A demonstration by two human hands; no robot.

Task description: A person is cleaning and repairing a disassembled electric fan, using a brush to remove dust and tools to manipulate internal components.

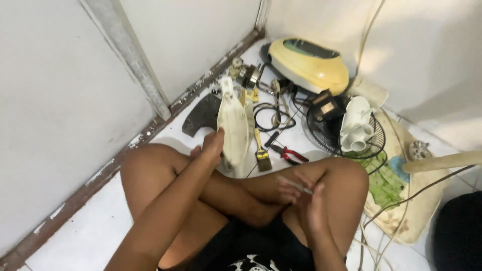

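Observation:
I sit cross-legged on a white floor. My left hand (212, 145) grips the lower edge of a cream plastic cover (232, 123), a long curved shell standing upright in front of my left knee. My right hand (301, 193) rests by my right knee and looks blurred; a thin pale object seems to lie between its fingers, but I cannot tell what it is. A paintbrush (261, 153) with a yellow handle lies just right of the cover, and red-handled pliers (287, 153) lie beside it.
A yellow and black appliance housing (309, 62) sits in the corner. A black wire fan guard (334, 135) holds a white plastic part (355, 125). Black cables (268, 115), a small motor (248, 75), a dark flat piece (201, 115) and a stained cloth (396, 190) lie around. Walls close in left and behind.

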